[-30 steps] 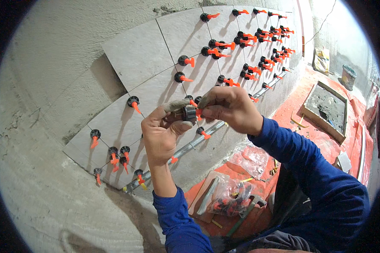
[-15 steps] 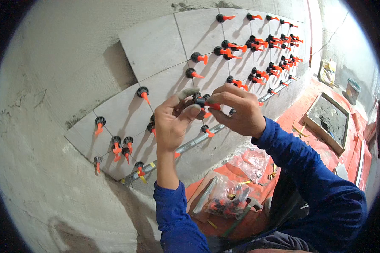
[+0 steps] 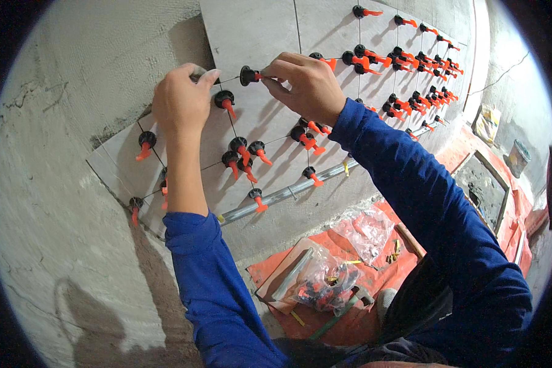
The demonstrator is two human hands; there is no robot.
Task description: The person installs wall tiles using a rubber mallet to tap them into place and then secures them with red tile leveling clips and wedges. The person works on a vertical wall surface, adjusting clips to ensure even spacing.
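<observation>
My right hand (image 3: pixel 306 86) pinches the orange handle of a black-based tile levelling clip (image 3: pixel 249 76), held at a joint between pale grey wall tiles (image 3: pixel 257 30). Just left of it, my left hand (image 3: pixel 184 107) is curled at the joint by the exposed edge of the upper tile, thumb toward its index finger; whatever is between those fingertips is hidden. Another levelling clip (image 3: pixel 224 99) sits just below, among several more along the joints. A metal rail (image 3: pixel 276 199) runs beneath the lower row of tiles.
On the red floor sheet (image 3: pixel 264 264) lie plastic bags of clips (image 3: pixel 325 282), another bag (image 3: pixel 368 236) and a hammer (image 3: pixel 362 295). To the right are a mortar box (image 3: pixel 503 202), a bucket (image 3: pixel 518 157) and a sack (image 3: pixel 487 122). Rough plastered wall (image 3: pixel 55 153) surrounds the tiles.
Both hands have moved up and left to the upper joint. My fingers were together around the clip; now my right hand holds it at the tiles and my left is beside it.
</observation>
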